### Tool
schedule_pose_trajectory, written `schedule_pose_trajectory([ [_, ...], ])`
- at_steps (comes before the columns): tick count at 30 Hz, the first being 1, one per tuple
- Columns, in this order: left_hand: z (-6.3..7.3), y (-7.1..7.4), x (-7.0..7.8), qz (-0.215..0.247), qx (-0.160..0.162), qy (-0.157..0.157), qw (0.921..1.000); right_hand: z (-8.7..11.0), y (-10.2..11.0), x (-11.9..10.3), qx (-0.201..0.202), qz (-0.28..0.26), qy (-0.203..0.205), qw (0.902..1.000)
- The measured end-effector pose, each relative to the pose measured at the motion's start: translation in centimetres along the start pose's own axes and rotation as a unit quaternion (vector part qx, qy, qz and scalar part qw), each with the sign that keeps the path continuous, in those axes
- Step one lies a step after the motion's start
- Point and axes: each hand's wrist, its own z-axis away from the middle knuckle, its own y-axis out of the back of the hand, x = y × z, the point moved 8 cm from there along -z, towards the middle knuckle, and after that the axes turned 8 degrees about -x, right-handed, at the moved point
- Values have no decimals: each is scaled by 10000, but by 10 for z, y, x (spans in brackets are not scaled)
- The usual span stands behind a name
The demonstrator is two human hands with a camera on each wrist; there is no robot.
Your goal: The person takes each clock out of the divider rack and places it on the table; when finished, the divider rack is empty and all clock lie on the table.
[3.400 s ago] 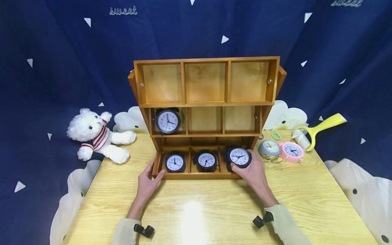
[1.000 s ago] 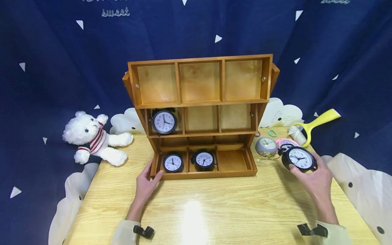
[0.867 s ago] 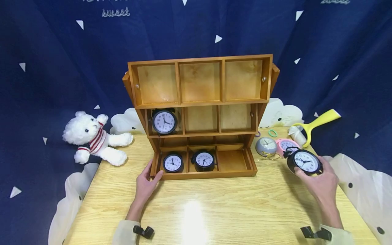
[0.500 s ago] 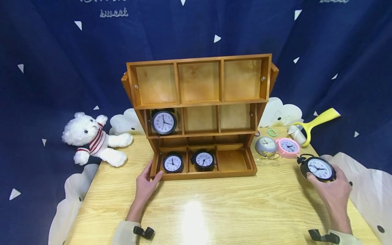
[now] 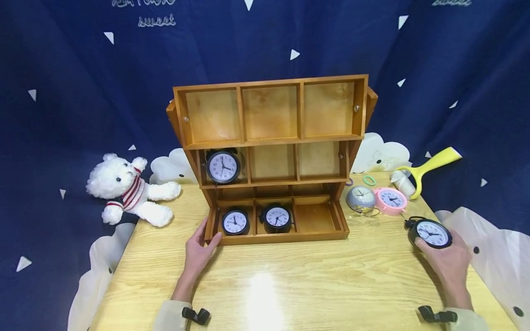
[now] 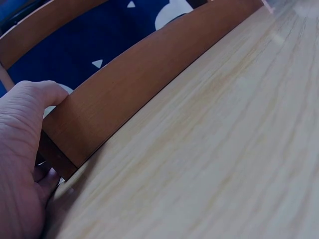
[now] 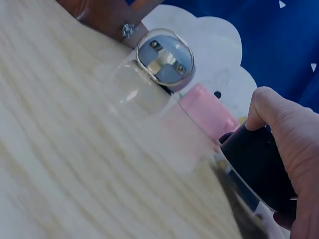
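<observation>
My right hand holds a black alarm clock by its side at the right of the table, thumb near the white dial. In the right wrist view the black clock body is low over or on the tabletop; I cannot tell which. My left hand grips the front left corner of a tiered wooden shelf, thumb over the edge in the left wrist view. Two black alarm clocks, a left one and a middle one, lie in the bottom tier. Another black alarm clock stands in the middle tier's left compartment.
Right of the shelf are a grey-blue alarm clock, a pink alarm clock, a green ring and a yellow-handled tool with a white roll. A white teddy bear sits at the left.
The black alarm clock has left the bottom right compartment, carried right and then lowered toward the table by my right hand. My left hand has stayed on the shelf corner.
</observation>
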Motion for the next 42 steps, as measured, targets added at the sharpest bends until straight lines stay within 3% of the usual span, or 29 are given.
schedule_pose_trajectory([
  [11, 2, 1, -2, 62, 24, 34, 10000, -8, 2, 10, 184, 223, 300, 9991],
  [15, 1, 0, 0, 27, -11, 176, 9998, -10, 2, 10, 202, 279, 338, 9988],
  [22, 6, -2, 38, -69, -104, 53, 9999, -13, 3, 7, 18, 466, 322, 9984],
  [26, 7, -3, 39, -84, -126, 71, 9999, -12, 4, 4, -21, 535, 389, 9978],
  [33, 6, -2, 36, 48, -108, 162, 9998, -6, 11, -10, -97, 498, 469, 9976],
  [38, 5, -2, 38, -51, -98, 191, 9998, 3, 22, -31, 264, 229, 891, 9954],
  [42, 5, -2, 32, -53, -93, 165, 9998, 8, 27, -47, 433, 22, 937, 9947],
])
